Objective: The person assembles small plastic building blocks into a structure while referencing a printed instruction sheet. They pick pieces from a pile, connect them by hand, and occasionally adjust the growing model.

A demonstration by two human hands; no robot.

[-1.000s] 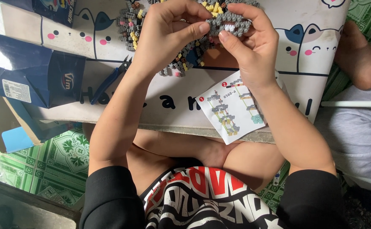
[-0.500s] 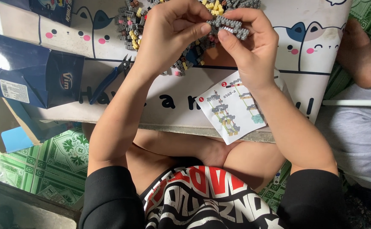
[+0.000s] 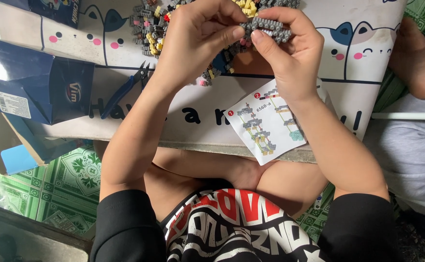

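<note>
Both hands up at the far edge of the table (image 3: 173, 131), meeting over a grey brick assembly (image 3: 270, 29). Right hand (image 3: 290, 58) carries it: fingers curled over the top, thumb underneath, so its grip is pinched on the piece. Left hand (image 3: 198, 39) comes in from the side, thumb and forefinger pressed together against the assembly's left end; can't tell if a separate small brick sits between them.

Assembly is held just above the loose brick pile (image 3: 149, 24), grey with yellow, pink and red bits, scattered on the table top.

Instruction sheet (image 3: 266, 123) lies below the right wrist, hanging over the table's near edge. Blue-handled cutters (image 3: 125, 90) lie left of the left forearm. Dark blue box (image 3: 33, 82), open, at the table's left end. Tabletop is white with cartoon cat faces. Green patterned floor (image 3: 62, 179) below. Another person's bare foot (image 3: 416, 63) at right, well apart from the hands.
</note>
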